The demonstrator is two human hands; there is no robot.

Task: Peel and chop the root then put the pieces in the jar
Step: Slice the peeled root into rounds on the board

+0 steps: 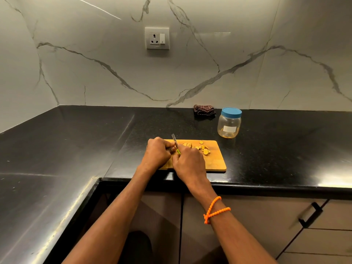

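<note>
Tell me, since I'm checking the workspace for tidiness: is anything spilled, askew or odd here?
Nothing stands out. The root slices lie on the cutting board, the jar stands upright with its lid on, and the cloth sits folded by the wall.

Yellow root slices [204, 149] on my wooden board [216, 161]; beyond its right corner, upright blue-lidded clear jar [229, 123].

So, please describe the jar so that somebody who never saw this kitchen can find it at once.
On the black countertop, look past the far right corner of the wooden cutting board. The jar stands there upright, just right of a folded dark cloth. It is the only clear container, with a blue lid and a white label.
</note>
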